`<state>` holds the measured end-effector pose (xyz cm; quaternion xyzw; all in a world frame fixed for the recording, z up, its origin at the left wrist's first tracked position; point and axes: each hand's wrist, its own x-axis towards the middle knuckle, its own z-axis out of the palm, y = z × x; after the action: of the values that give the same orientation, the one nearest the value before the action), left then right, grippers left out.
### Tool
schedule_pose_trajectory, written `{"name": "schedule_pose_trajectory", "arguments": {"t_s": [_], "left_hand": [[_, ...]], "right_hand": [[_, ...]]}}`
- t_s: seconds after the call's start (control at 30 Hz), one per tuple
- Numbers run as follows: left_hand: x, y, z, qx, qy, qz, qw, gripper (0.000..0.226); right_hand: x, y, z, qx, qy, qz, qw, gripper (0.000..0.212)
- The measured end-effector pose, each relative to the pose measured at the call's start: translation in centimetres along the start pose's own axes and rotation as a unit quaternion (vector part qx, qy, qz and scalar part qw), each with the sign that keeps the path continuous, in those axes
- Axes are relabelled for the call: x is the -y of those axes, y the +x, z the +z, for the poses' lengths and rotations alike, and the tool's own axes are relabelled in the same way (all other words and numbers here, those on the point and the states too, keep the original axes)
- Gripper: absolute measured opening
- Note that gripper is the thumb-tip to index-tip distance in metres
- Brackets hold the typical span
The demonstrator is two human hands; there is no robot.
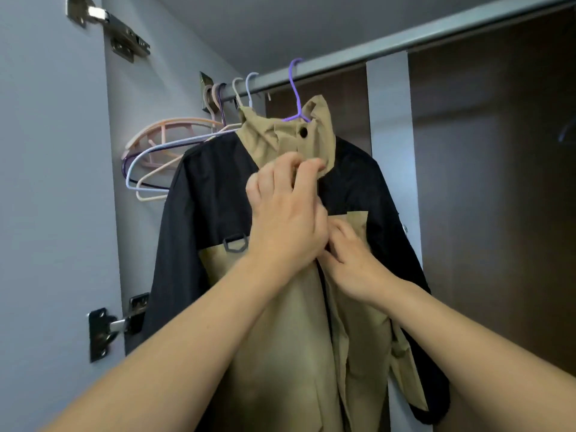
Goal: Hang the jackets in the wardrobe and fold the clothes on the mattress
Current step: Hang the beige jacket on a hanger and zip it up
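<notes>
tan-and-black jacket (218, 194) already hangs on purple hanger (296, 98) from wardrobe rail (389, 45). left hand (286, 219) pinches its collar flap, right hand (352, 257) pinches the front placket below. mattress folding not in view, judged pending.

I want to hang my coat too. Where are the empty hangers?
In the head view, the empty hangers hang bunched at the rail's left end, left of the jacket.

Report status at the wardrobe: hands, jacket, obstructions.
Left hand pinching collar flap, right hand gripping front edge. Jacket hanging on purple hanger on rail. Empty hangers bunched left, apart.
</notes>
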<state>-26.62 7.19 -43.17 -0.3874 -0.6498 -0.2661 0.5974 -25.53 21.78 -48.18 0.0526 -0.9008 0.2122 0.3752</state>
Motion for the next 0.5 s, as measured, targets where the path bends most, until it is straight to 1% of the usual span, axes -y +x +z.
{"name": "schedule_pose_trajectory", "arguments": {"t_s": [0.03, 0.1, 0.2, 0.27, 0.37, 0.43, 0.5], "left_hand": [[-0.4, -2.2, 0.2, 0.020, -0.018, -0.003, 1.000, 0.046], [-0.9, -6.4, 0.7, 0.084, -0.059, -0.014, 0.995, 0.043], [-1.6, -11.8, 1.6, 0.171, -0.111, -0.080, 0.976, 0.036], [-2.1, -15.3, 2.3, 0.196, -0.134, -0.136, 0.962, 0.028], [-2.9, -21.0, 3.0, 0.220, -0.168, -0.209, 0.938, 0.016], [-3.8, -25.2, 3.1, 0.244, -0.207, -0.269, 0.908, 0.012], [-4.9, -29.4, 3.2, 0.280, -0.244, -0.354, 0.858, 0.015]], "right_hand": [[-0.6, -1.3, 0.8, 0.004, 0.021, 0.014, 1.000, 0.055], [-1.8, -4.4, 2.4, 0.017, 0.052, 0.055, 0.997, 0.053], [-3.3, -8.8, 4.9, 0.051, 0.105, 0.138, 0.984, 0.048], [-4.2, -11.4, 6.5, 0.055, 0.121, 0.189, 0.973, 0.042], [-5.5, -15.2, 8.9, 0.043, 0.191, 0.249, 0.949, 0.033], [-6.4, -17.8, 10.6, 0.036, 0.237, 0.285, 0.928, 0.029], [-7.3, -20.4, 12.5, 0.036, 0.277, 0.326, 0.903, 0.027]]}}
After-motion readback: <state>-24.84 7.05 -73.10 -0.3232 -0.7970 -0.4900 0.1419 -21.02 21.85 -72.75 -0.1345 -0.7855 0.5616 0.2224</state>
